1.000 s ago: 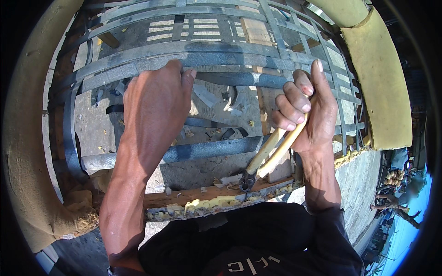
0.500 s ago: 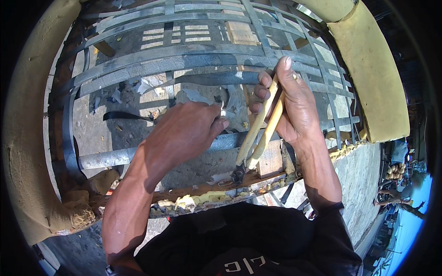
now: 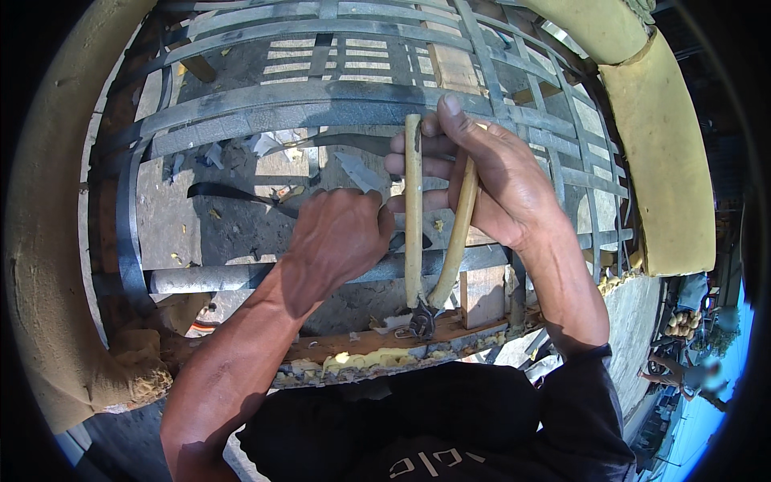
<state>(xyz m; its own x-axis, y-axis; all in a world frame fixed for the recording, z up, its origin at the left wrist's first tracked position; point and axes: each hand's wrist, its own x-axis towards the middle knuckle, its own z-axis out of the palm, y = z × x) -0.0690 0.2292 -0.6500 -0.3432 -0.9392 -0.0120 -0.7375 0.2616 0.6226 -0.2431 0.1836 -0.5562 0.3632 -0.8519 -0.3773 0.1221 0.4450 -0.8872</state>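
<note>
Yellow-handled pincers (image 3: 413,217) stand with their dark metal jaws down on the wooden front rail (image 3: 373,341) of a seat frame. Their two handles are spread apart. My right hand (image 3: 502,177) is around them: one handle lies in the palm, and the fingers reach behind the other, loosely curled. To the left, my left hand (image 3: 337,229) is closed in a fist, palm side down, above the front webbing strap (image 3: 213,279). Whatever it may hold is hidden. A loose black strip (image 3: 229,193) runs toward the underside of that fist.
Grey webbing straps (image 3: 281,104) cross the frame. Worn foam padding covers the left arm (image 3: 56,201) and the right side (image 3: 658,161). Torn foam (image 3: 377,360) clings to the front rail. Scraps (image 3: 357,171) lie on the floor below. A person (image 3: 691,376) is far off at right.
The pincers' handles have opened wider, and the left one has swung upright. My right-hand fingers have loosened and spread. My left fist has shifted slightly down in the picture.
</note>
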